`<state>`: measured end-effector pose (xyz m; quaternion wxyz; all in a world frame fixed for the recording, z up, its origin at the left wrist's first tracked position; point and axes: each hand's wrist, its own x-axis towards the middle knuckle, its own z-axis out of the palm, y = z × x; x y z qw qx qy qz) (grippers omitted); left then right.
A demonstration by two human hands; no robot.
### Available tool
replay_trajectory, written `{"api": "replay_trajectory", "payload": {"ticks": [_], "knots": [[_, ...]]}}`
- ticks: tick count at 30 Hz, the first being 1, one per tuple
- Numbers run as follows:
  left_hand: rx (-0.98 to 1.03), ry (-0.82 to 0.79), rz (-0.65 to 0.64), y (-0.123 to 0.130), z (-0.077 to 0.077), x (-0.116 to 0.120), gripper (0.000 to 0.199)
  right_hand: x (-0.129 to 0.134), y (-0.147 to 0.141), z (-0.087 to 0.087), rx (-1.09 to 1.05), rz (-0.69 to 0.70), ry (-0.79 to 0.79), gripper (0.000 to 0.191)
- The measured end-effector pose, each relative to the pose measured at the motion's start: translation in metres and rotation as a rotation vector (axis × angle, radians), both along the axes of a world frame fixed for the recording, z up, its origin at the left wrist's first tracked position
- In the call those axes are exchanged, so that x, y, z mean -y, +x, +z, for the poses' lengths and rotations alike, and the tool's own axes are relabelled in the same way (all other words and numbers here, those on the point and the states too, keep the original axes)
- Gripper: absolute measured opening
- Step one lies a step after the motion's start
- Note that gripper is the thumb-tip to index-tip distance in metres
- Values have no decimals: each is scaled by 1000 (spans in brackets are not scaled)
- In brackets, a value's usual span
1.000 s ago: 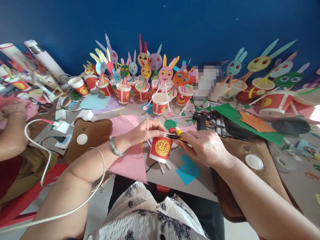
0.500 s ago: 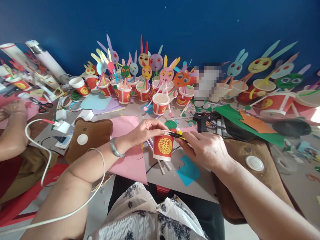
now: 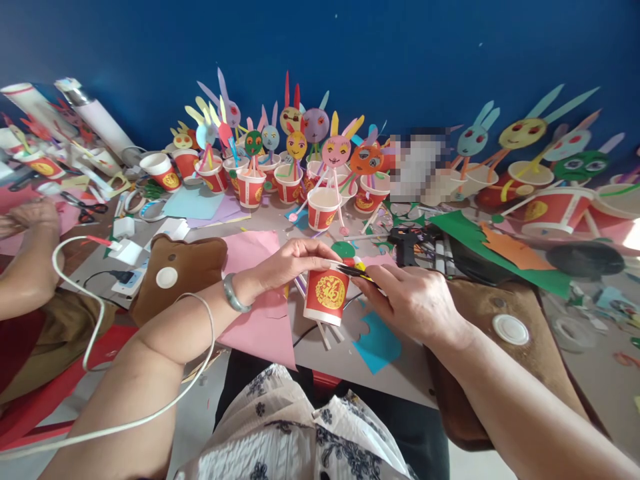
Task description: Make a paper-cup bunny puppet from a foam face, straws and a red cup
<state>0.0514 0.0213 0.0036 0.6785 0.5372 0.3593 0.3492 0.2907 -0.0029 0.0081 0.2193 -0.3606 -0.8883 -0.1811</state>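
A red paper cup point(image 3: 326, 295) with a gold emblem hangs over the table's front part, its white band at the bottom. My left hand point(image 3: 295, 263) pinches the cup at its upper rim. My right hand point(image 3: 407, 297) is closed round a dark tool with yellow parts point(image 3: 356, 271), which looks like scissors; its tip meets the cup's rim beside my left fingers. Just behind the cup lies a green paper disc point(image 3: 343, 251). White strips and a blue paper scrap point(image 3: 378, 341) are below and right of the cup.
Paper-faced figures in red cups point(image 3: 324, 208) line the blue wall. Brown pads point(image 3: 487, 373) lie at both sides, pink paper point(image 3: 260, 327) at left. A black glue gun point(image 3: 404, 241) is behind my right hand. A white cable crosses my left arm. Another person's hand is at far left.
The cup has tilted slightly, its bottom a little nearer to me. Both hands keep their hold in almost the same place.
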Motion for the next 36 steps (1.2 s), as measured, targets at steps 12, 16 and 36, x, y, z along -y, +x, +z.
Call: {"api": "replay_trajectory", "payload": {"ticks": [12,16,36], "knots": [[133,-146,-26,1,-7,0,20,-1,1,0,-38,38,16,34],[157,-176,-29,2,-4,2,18,0,1,1,-50,50,-16,34],[228,-170,-38,2,-1,5,19,-1,-2,1,-573,78,-426,38]]}}
